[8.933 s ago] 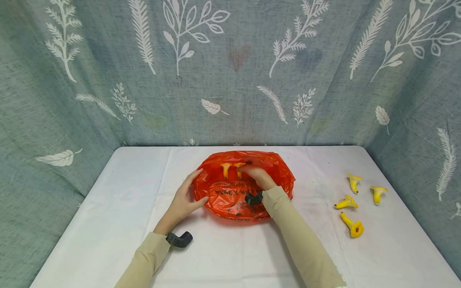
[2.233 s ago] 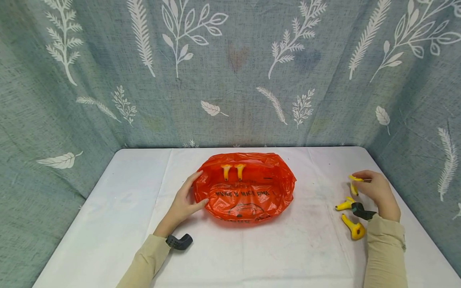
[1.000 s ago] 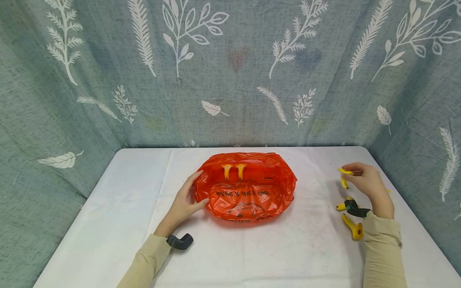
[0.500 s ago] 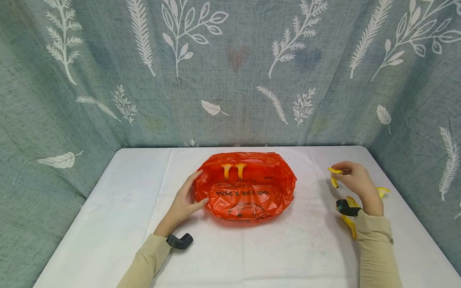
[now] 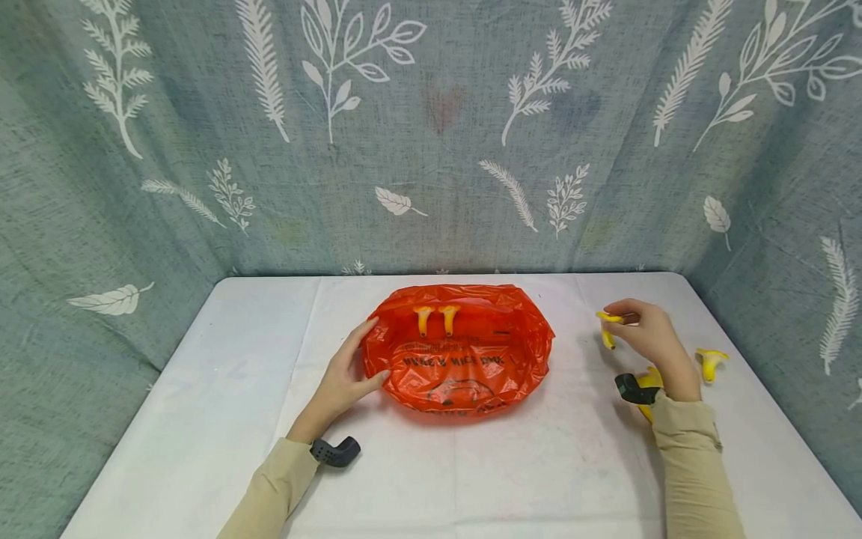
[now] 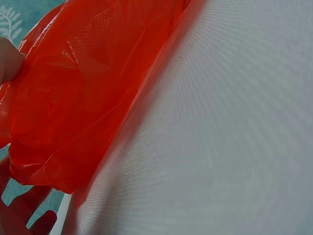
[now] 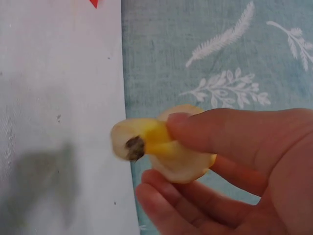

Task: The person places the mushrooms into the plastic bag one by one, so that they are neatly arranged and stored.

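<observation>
A red plastic bag (image 5: 458, 393) with dark print lies spread open at the table's middle. Two yellow chanterelle mushrooms (image 5: 423, 320) stand side by side within its opening. At the bag's left end rests my left hand (image 5: 342, 380), thumb and fingers apart and touching its edge; in the left wrist view, part of this hand is out of frame. To the right of the bag, my right hand (image 5: 648, 335) pinches another chanterelle (image 7: 178, 164) between thumb and fingers, above the table. Its dark stem end points toward the camera in the right wrist view.
Another chanterelle (image 5: 710, 364) lies near the table's right edge. More yellow mushroom parts (image 5: 650, 380) show beneath my right wrist, mostly hidden by the wrist camera (image 5: 635, 389). A white cloth (image 5: 202, 419) covers the table, and a patterned curtain (image 5: 444, 224) hangs around it.
My right hand has picked up a chanterelle from the right-hand group and carried it left toward the bag. Earlier, this hand was inside the bag. My left hand has stayed at the bag.
</observation>
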Available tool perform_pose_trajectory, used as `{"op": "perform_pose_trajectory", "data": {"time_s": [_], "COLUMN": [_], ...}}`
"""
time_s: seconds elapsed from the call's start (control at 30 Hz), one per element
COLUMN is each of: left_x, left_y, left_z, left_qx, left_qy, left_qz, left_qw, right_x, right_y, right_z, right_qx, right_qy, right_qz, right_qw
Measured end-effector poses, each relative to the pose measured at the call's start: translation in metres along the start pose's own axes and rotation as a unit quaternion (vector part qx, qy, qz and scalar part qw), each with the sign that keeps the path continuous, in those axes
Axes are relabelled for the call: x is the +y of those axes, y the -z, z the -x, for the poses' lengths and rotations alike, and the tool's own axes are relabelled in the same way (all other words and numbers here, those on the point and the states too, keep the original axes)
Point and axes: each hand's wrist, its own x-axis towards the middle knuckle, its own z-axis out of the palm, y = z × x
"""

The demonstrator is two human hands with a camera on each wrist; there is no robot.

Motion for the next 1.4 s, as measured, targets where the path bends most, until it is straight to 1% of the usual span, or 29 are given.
{"op": "perform_pose_trajectory", "data": {"time_s": [0.2, 0.33, 0.73, 0.83, 0.9, 1.07, 1.17, 1.23, 1.27, 1.33, 1.4], "left_x": [0.001, 0.001, 0.004, 0.002, -0.006, -0.032, -0.037, -0.035, -0.029, -0.016, -0.005], "left_y": [0.0, 0.0, 0.0, 0.0, -0.001, -0.005, -0.004, -0.004, -0.004, -0.003, -0.002], "left_z": [0.0, 0.0, 0.0, 0.0, 0.001, 0.002, 0.002, 0.002, 0.002, 0.001, 0.001], "left_qx": [0.001, 0.003, 0.003, 0.004, 0.006, 0.01, 0.008, 0.007, 0.008, 0.007, 0.004], "left_qy": [-0.003, -0.004, -0.005, -0.009, -0.009, -0.009, -0.01, -0.012, -0.012, -0.012, -0.01], "left_qz": [-0.004, -0.007, -0.019, -0.024, -0.025, -0.026, -0.024, -0.022, -0.019, -0.021, -0.02], "left_qw": [1.0, 1.0, 0.9998, 0.9997, 0.9996, 0.9996, 0.9996, 0.9997, 0.9997, 0.9997, 0.9997], "right_x": [-0.006, -0.009, -0.017, -0.019, -0.021, -0.025, -0.028, -0.03, -0.031, -0.042, -0.043], "right_y": [-0.005, -0.01, -0.023, -0.025, -0.027, -0.029, -0.031, -0.031, -0.031, -0.029, -0.029], "right_z": [-0.003, -0.004, -0.006, -0.006, -0.006, -0.005, -0.006, -0.006, -0.006, -0.001, -0.002], "right_qx": [0.014, 0.026, 0.053, 0.056, 0.057, 0.06, 0.058, 0.056, 0.056, 0.052, 0.051], "right_qy": [-0.003, 0.003, 0.057, 0.061, 0.06, 0.063, 0.069, 0.075, 0.079, 0.083, 0.087], "right_qz": [-0.016, -0.023, -0.054, -0.06, -0.062, -0.073, -0.082, -0.09, -0.094, -0.102, -0.108], "right_qw": [0.9998, 0.9994, 0.9955, 0.9948, 0.9946, 0.9935, 0.9925, 0.9915, 0.9909, 0.9899, 0.989]}}
